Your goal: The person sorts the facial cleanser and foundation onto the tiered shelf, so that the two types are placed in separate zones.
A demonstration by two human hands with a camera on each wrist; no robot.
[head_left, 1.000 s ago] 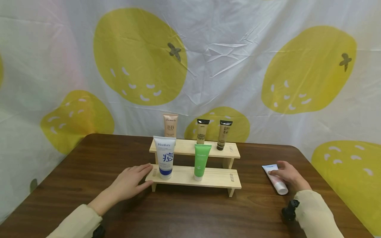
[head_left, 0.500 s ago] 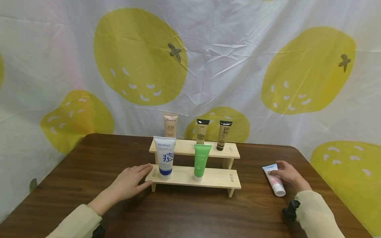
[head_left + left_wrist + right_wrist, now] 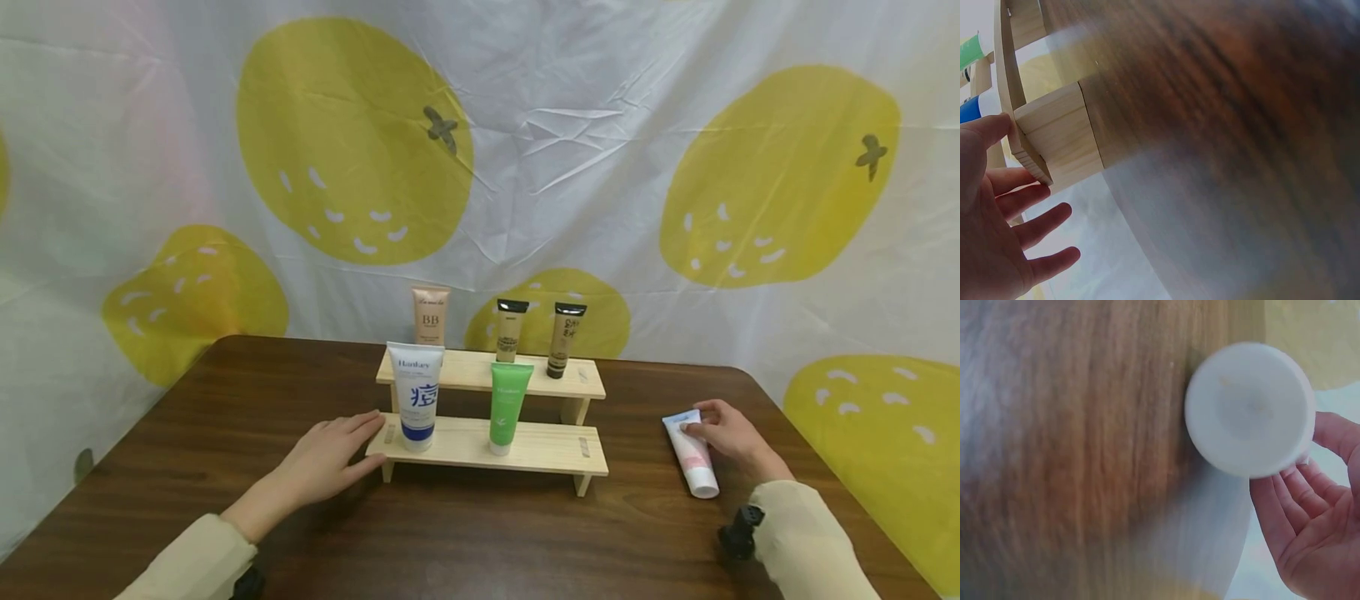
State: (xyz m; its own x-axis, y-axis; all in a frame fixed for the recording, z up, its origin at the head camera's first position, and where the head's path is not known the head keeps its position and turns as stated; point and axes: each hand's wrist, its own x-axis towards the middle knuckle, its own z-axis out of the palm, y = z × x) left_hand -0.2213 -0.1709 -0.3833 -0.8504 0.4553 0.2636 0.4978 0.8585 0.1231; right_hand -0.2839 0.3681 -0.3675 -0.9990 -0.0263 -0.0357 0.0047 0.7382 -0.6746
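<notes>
My right hand (image 3: 731, 435) pinches a white and pink squeeze tube (image 3: 692, 454) with a light blue end, at the right of the table. The thumb lies on the tube's upper face. In the right wrist view its round white cap (image 3: 1250, 409) faces the camera, with the hand (image 3: 1319, 525) behind it. On the left, my left hand (image 3: 318, 467) holds the left end of a two-tier wooden stand (image 3: 465, 458), thumb at the front corner and fingers at the back. The left wrist view shows thumb and fingertips of the hand (image 3: 1004, 212) touching the board (image 3: 1016, 119).
The lower tier bears a white and blue tube (image 3: 417, 396) and a green tube (image 3: 510, 408). On the upper tier stand a beige BB tube (image 3: 431, 317) and two black-ended tubes, one left (image 3: 510, 332), one right (image 3: 565, 337). A lemon-print curtain (image 3: 562, 192) hangs behind the table (image 3: 450, 542).
The tube at my right hand has turned slightly, its cap end swinging left and toward me. The right hand has shifted slightly with it. My left hand and the stand have stayed put.
</notes>
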